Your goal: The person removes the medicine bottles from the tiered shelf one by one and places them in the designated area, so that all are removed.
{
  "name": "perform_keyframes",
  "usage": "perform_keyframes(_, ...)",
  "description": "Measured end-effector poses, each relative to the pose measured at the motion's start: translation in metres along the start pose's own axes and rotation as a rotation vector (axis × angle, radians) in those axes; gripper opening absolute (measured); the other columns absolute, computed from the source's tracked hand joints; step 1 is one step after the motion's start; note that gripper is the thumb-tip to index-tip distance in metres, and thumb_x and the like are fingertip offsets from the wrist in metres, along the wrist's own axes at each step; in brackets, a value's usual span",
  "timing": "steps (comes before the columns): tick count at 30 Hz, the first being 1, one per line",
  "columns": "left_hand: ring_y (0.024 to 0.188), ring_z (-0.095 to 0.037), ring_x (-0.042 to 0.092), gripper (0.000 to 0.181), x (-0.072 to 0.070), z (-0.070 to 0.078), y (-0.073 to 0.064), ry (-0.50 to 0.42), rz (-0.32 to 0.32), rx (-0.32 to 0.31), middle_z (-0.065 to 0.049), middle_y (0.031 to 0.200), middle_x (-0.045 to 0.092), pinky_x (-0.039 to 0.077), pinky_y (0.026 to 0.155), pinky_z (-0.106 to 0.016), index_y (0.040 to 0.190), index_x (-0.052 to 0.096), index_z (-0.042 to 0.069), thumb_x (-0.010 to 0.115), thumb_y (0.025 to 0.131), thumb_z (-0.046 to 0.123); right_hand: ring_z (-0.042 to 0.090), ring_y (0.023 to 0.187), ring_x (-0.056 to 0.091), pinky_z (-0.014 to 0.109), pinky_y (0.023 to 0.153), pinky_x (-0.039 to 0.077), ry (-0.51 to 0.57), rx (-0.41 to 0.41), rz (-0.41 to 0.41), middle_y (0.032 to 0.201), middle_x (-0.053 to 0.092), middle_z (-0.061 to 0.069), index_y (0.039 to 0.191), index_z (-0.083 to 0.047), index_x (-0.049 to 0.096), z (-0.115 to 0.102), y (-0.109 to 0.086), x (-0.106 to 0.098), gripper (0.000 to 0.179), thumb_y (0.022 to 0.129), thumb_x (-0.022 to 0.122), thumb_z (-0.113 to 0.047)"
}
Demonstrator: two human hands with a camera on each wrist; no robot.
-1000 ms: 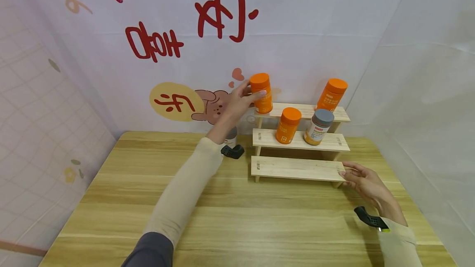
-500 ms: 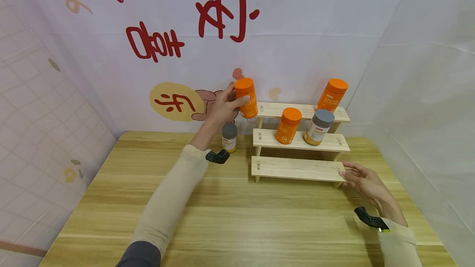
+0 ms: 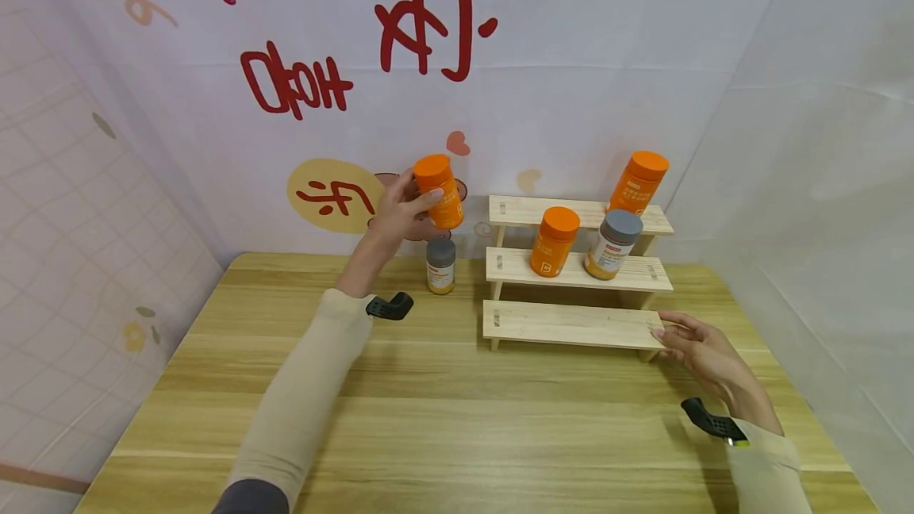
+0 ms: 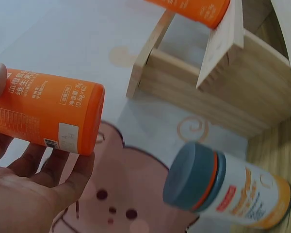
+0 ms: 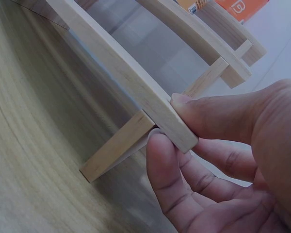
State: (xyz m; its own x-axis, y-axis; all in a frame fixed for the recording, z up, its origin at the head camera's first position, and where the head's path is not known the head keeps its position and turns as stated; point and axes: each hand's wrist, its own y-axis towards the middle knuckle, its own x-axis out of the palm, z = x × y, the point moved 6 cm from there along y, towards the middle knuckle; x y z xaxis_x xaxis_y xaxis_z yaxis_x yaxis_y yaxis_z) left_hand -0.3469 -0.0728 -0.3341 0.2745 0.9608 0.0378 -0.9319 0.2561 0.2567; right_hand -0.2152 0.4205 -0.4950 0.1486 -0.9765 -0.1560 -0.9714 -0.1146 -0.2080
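Orange jar (image 3: 448, 195) hangs in the air beyond the left end of the wooden stand (image 3: 571, 322), slightly tilted, above a grey-capped jar (image 3: 440, 266) standing to the left of that stand. The left hand (image 3: 396, 216) grips it, thumb on one side and curled fingers on the other, with space between palm and jar. It is probably light, stiff plastic, smooth enough to slip but hardly fragile; the straight body below the lid (image 3: 432, 169) looks the best place to hold.

The right hand (image 3: 703, 351) pinches the right end of the stand's lowest tier between thumb and fingers.

On the stand's middle tier are a second orange jar (image 3: 554, 243) and, to its right, a second grey-capped jar (image 3: 612, 244); a third orange jar (image 3: 638, 185) is on the top tier's right end. Every jar is capped, so the contents cannot be told.
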Motion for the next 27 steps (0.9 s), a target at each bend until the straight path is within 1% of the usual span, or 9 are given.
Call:
perform_keyframes(4,0.125,-0.023,0.057,0.052,-0.016,-0.005,-0.006,0.006,0.031,-0.025,-0.011,0.142,0.055,0.05,0.109,-0.049,0.152,0.046,0.014,0.063,0.103,0.017,0.006,0.092,0.064,0.023,0.08,0.059,0.005,0.004,0.0,0.107,0.064,-0.006,0.149,-0.003,0.037,0.0,0.0,0.0,0.055,0.103,0.064,-0.019)
perform_keyframes(6,0.123,-0.022,0.057,0.051,-0.023,-0.008,-0.009,0.017,0.038,-0.022,-0.009,0.138,0.056,0.053,0.105,-0.042,0.151,0.046,0.013,0.062,0.103,0.017,0.006,0.092,0.065,0.023,0.08,0.059,0.015,0.005,-0.001,0.107,0.064,-0.006,0.149,-0.003,0.037,-0.001,0.001,0.001,0.055,0.103,0.064,-0.018)
perform_keyframes(8,0.12,-0.021,0.057,0.051,-0.03,-0.012,-0.012,0.035,0.05,-0.019,-0.005,0.134,0.057,0.056,0.097,-0.034,0.151,0.046,0.012,0.062,0.103,0.018,0.005,0.092,0.065,0.023,0.08,0.059,0.021,0.005,-0.003,0.107,0.064,-0.006,0.149,-0.002,0.036,-0.002,0.001,0.001,0.056,0.103,0.063,-0.016)
perform_keyframes(11,0.116,-0.019,0.057,0.052,-0.039,-0.017,-0.016,0.065,0.074,-0.023,-0.004,0.133,0.057,0.055,0.089,-0.026,0.152,0.045,0.012,0.063,0.103,0.019,0.006,0.092,0.064,0.023,0.079,0.059,0.026,0.004,-0.005,0.107,0.064,-0.007,0.151,0.0,0.033,-0.002,0.001,0.002,0.058,0.103,0.063,-0.014)
perform_keyframes(12,0.117,-0.019,0.057,0.053,-0.042,-0.019,-0.018,0.071,0.082,-0.029,-0.005,0.134,0.057,0.054,0.09,-0.027,0.152,0.045,0.011,0.063,0.103,0.018,0.006,0.091,0.064,0.023,0.079,0.059,0.024,0.005,-0.006,0.107,0.064,-0.007,0.152,0.001,0.032,-0.002,0.001,0.002,0.059,0.103,0.062,-0.014)
perform_keyframes(14,0.122,-0.02,0.056,0.056,-0.047,-0.023,-0.021,0.074,0.097,-0.045,-0.01,0.141,0.055,0.054,0.098,-0.032,0.154,0.042,0.01,0.062,0.103,0.018,0.006,0.091,0.064,0.023,0.079,0.059,0.025,0.007,-0.004,0.107,0.064,-0.007,0.152,0.002,0.031,-0.002,0.001,0.002,0.06,0.103,0.062,-0.014)
perform_keyframes(18,0.13,-0.023,0.054,0.058,-0.057,-0.034,-0.026,0.07,0.128,-0.078,-0.016,0.151,0.05,0.05,0.109,-0.042,0.155,0.038,0.008,0.063,0.103,0.017,0.005,0.092,0.064,0.023,0.08,0.059,0.014,0.012,0.002,0.107,0.064,-0.007,0.151,0.0,0.034,-0.001,0.0,0.002,0.058,0.103,0.063,-0.017)
perform_keyframes(22,0.133,-0.025,0.054,0.057,-0.067,-0.046,-0.03,0.085,0.145,-0.103,-0.017,0.15,0.05,0.05,0.109,-0.042,0.154,0.04,0.007,0.064,0.102,0.017,0.005,0.093,0.064,0.023,0.081,0.059,0.01,0.009,0.006,0.106,0.064,-0.008,0.149,-0.004,0.038,-0.001,0.0,0.002,0.055,0.103,0.064,-0.019)
perform_keyframes(27,0.136,-0.03,0.054,0.058,-0.076,-0.059,-0.037,0.138,0.159,-0.147,-0.016,0.15,0.052,0.05,0.11,-0.042,0.153,0.042,0.008,0.066,0.101,0.022,0.005,0.093,0.065,0.024,0.081,0.06,0.02,0.002,0.006,0.106,0.065,-0.007,0.148,-0.005,0.04,0.0,-0.001,0.001,0.053,0.103,0.064,-0.018)
